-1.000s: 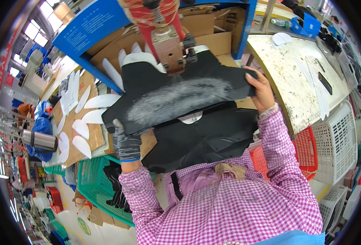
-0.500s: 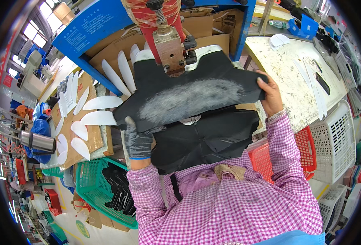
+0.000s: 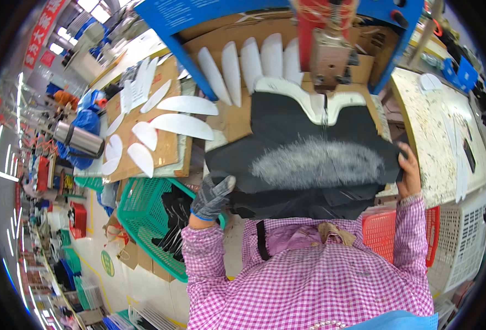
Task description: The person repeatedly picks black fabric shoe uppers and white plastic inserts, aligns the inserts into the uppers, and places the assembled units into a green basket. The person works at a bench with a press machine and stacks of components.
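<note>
A wide black sheet piece is stretched between my two hands in front of the machine. Its middle carries a whitish scuffed patch, and a white strip edges its notched far side. My left hand, in a grey glove with a bare or worn thumb tip, grips the left end, thumb on top. Bare fingers of my right hand close round the right end. The machine's metal head stands over the notch. Beneath the piece's near edge, more black sheet material shows.
White curved pieces lie on cardboard at the left; several more stand inside the blue machine frame. A green basket holds black pieces. Red and white baskets flank my right arm beside the worn table.
The black piece has come toward me relative to the machine head, baring its notched white edge and covering more of the black material below. Both hands keep their hold; the view has shifted left.
</note>
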{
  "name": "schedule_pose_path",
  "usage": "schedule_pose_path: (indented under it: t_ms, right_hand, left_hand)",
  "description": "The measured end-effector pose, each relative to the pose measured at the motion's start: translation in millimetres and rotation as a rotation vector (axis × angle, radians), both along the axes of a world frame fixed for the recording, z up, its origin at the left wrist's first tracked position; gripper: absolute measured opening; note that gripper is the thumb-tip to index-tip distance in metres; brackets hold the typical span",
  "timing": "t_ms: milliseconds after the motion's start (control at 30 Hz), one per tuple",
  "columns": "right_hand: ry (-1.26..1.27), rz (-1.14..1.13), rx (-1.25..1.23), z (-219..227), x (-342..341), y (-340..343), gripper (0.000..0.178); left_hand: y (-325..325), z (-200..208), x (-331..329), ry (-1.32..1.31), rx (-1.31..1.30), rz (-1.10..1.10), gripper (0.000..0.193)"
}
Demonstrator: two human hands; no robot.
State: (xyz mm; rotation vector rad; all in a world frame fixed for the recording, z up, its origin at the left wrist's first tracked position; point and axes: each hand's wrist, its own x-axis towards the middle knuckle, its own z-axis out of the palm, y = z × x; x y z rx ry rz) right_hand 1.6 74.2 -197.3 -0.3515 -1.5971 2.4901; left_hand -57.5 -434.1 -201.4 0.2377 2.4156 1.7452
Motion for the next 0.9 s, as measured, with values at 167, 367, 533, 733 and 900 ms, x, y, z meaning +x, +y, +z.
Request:
schedule_pose_path:
  t_ms: [167,367,533,733,900]
  right_hand:
    - [-0.078,0.238,0.437,-23,9,2,0.038]
    - [-0.185,-0.131,0.643,-17,-1,24,0.035]
    - [-0.304,-0.251,0.648,-14,9,23,0.027]
    - [-0.219,-0.201,0.58,-7,21,19,0.023]
    - [-0.209,-0.188,0.609,-2,21,9,0.021]
  left_hand:
    - [-57,22,-19,0.345,-0.824,0.236,0.065]
    - [-54,-1,-138,0.801,-1.575,-0.075,0.057]
    - [-42,-55,-224,0.528,-1.573,-0.055,0.063]
    - [-60,-90,-247,0.667,-1.39,-0.016,0.067]
    - [-66,-63,-228,0.836,-1.378,-0.133,0.068]
